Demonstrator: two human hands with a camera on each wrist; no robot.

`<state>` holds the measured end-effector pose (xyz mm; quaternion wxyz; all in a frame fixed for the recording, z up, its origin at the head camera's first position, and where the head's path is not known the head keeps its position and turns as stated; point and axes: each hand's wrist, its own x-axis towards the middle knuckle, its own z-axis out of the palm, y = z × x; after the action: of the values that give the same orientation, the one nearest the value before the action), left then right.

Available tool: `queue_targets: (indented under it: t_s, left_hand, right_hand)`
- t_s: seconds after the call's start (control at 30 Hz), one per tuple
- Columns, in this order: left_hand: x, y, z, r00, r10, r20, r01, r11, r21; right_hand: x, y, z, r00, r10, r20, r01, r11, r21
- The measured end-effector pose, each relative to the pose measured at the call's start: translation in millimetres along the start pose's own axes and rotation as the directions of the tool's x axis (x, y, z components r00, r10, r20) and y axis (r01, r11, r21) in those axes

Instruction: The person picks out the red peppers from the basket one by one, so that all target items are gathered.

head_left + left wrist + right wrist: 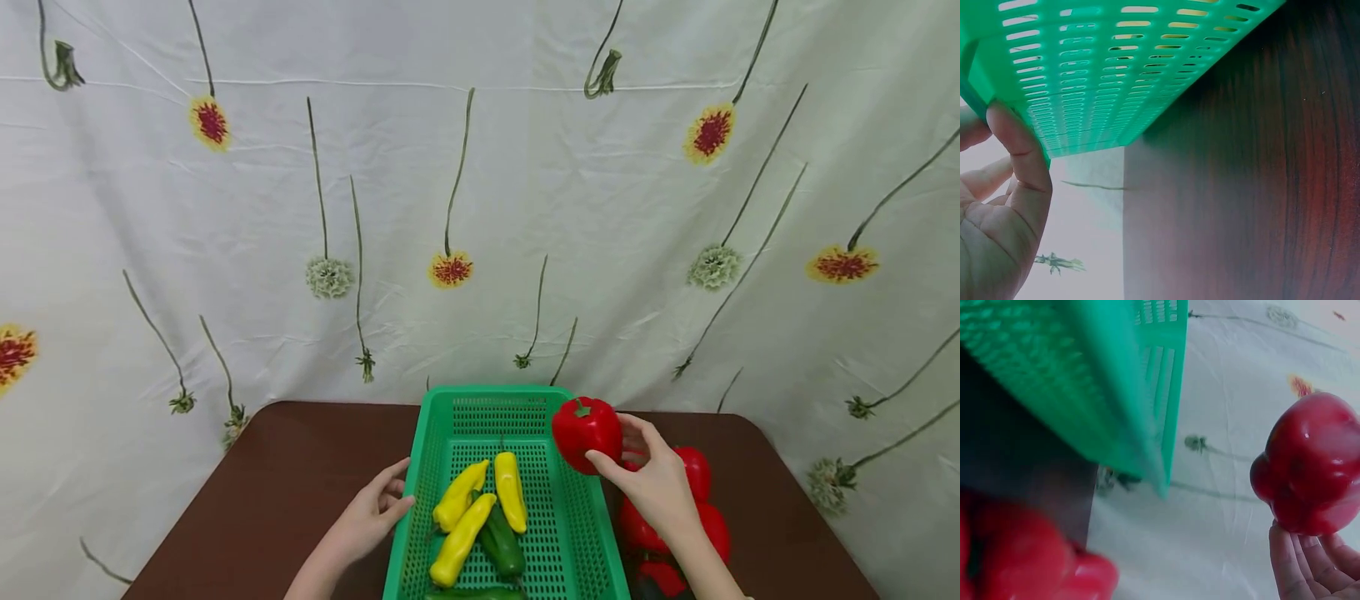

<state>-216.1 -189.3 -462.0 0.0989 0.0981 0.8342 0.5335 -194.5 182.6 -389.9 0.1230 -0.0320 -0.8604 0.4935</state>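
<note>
My right hand (pixel 652 475) holds a red bell pepper (pixel 587 433) above the right rim of a green plastic basket (pixel 558 525). Its green stem faces up, and in the right wrist view fingertips press against the lobed underside of the pepper (pixel 1313 465). On the opposite side, my left hand (pixel 367 512) touches the basket's left rim with its thumb and fingertips, fingers loosely bent. Yellow peppers (pixel 510 492) and green peppers (pixel 501 542) lie on the basket floor, some overlapping. The left wrist view shows the thumb (pixel 1019 140) right at the rim.
More red bell peppers (pixel 712 529) sit on the brown table (pixel 300 467) to the right of the basket, partly hidden by my right forearm. A pale curtain (pixel 420 208) with a flower print hangs behind the table's far edge.
</note>
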Motion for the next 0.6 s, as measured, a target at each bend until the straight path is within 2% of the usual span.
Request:
queue_targets:
  t_s: [0.13,0.23,0.3,0.4,0.5,0.6]
  left_hand:
    - [-0.3,1.0,1.2,1.0,-0.005,0.004,0.005,1.0,-0.001]
    - [0.1,2.3,1.8,1.0,-0.003,0.004,0.003,1.0,0.003]
    - [0.5,3.0,2.1,1.0,-0.003,0.005,0.003,1.0,0.005]
    - [0.7,3.7,2.5,1.0,-0.005,0.008,0.005,1.0,0.009]
    - [1.0,3.3,2.6,1.0,-0.005,0.009,0.005,1.0,0.012]
    - [0.9,3.0,1.8,1.0,-0.005,0.004,0.005,1.0,0.015]
  right_hand:
    - [-12,14,-25,0.994,0.113,-0.012,-0.113,0.993,-0.031]
    - [-20,29,-46,0.974,0.227,0.004,-0.226,0.973,-0.047]
    - [-26,42,-60,0.952,0.305,0.027,-0.304,0.951,-0.052]
    - [-35,66,-79,0.907,0.416,0.066,-0.414,0.909,-0.044]
    - [-44,92,-92,0.861,0.503,0.076,-0.505,0.863,0.001]
    - [-55,116,-97,0.824,0.563,0.058,-0.566,0.82,0.086]
